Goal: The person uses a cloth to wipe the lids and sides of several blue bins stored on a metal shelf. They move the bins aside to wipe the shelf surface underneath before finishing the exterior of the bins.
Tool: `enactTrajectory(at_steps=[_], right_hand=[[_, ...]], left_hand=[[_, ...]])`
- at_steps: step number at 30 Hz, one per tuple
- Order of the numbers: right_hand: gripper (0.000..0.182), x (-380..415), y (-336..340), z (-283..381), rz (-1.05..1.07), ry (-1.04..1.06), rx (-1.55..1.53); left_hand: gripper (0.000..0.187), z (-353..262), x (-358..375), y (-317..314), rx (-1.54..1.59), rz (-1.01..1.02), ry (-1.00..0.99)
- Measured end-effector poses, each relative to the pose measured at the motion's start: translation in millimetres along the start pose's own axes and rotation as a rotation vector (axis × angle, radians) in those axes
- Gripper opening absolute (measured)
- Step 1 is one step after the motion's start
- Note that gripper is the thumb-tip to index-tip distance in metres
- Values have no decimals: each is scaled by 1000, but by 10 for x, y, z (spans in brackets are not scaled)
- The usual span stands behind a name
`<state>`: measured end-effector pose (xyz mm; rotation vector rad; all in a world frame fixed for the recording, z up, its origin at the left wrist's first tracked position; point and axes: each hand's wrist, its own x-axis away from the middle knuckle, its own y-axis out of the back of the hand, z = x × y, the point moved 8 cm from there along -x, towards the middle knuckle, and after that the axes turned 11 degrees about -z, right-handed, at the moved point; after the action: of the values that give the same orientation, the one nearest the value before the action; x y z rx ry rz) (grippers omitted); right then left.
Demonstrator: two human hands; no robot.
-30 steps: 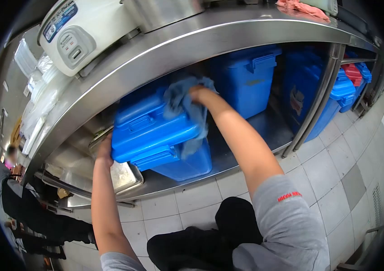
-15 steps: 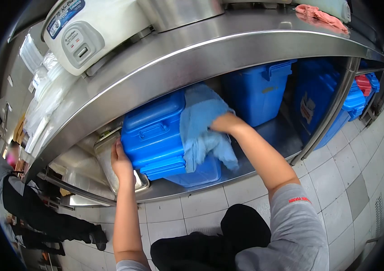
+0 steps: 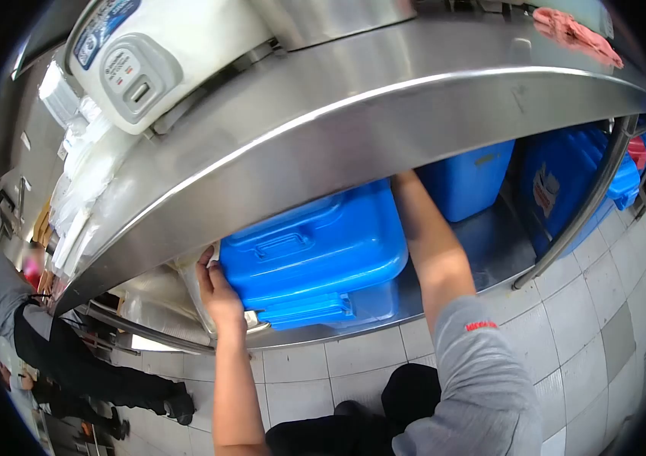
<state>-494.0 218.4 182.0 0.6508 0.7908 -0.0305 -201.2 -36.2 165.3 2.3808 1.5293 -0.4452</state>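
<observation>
A blue plastic bin with a latched lid (image 3: 323, 258) sits on the low shelf under the steel counter. My left hand (image 3: 220, 296) rests against the bin's left side, its fingers stretched along the edge. My right forearm (image 3: 433, 243) reaches up past the bin's right side. Beyond the wrist, the counter's edge hides my right hand, so its fingers and anything in them do not show. No blue cloth is visible. To the left of the bin, partly covered by my left hand, lies a metal tray (image 3: 258, 323).
More blue bins stand to the right, one behind my arm (image 3: 471, 182) and one beyond (image 3: 566, 182). A steel leg (image 3: 589, 228) rises between. A rice cooker (image 3: 186, 57), a pot (image 3: 330, 23) and a pink cloth (image 3: 577, 34) are on the counter (image 3: 444, 68). Another person (image 3: 72, 349) stands at left.
The blue cloth was over the bin's right side under my right hand; now it is out of sight. My right arm has reached farther in, under the counter. My left hand stays at the bin's left side.
</observation>
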Motion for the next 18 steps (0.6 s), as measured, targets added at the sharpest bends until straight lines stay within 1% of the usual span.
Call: enactTrajectory(at_steps=[1, 2, 3, 4, 6, 7, 9, 10, 11, 13, 16, 18], right_hand=[[40, 227, 61, 67, -66, 11, -45], [40, 694, 150, 171, -144, 11, -123], [40, 992, 204, 207, -193, 0, -171], [40, 1422, 183, 223, -222, -47, -221], [40, 2167, -44, 58, -212, -224, -287], [40, 2429, -211, -116, -190, -345, -313], [40, 2747, -570, -551, -120, -605, -359], [40, 2842, -675, -676, -106, -691, -376], [40, 2807, -663, -681, -109, -727, -393], [40, 2625, -635, -473, -138, -700, -438], [40, 2187, -288, 188, -219, -442, -448], [40, 1980, -256, 204, -236, -382, -430]], left_hand=[[32, -31, 11, -14, 37, 2, 23], [32, -42, 4, -36, 74, 5, 45], [32, 17, -49, -38, 82, 14, 40], [31, 122, -142, -26, 89, 27, 35], [31, 176, -247, -15, 79, 69, 42], [32, 187, -263, -12, 73, 92, 51], [33, 165, -270, -38, 80, 126, 58], [35, 99, -227, -57, 21, 126, 57], [35, 95, -207, -69, 15, 137, 60], [37, 119, -255, -70, 6, 146, 62], [38, 163, -236, -80, 49, 164, 102], [39, 169, -238, -65, 5, 164, 98]])
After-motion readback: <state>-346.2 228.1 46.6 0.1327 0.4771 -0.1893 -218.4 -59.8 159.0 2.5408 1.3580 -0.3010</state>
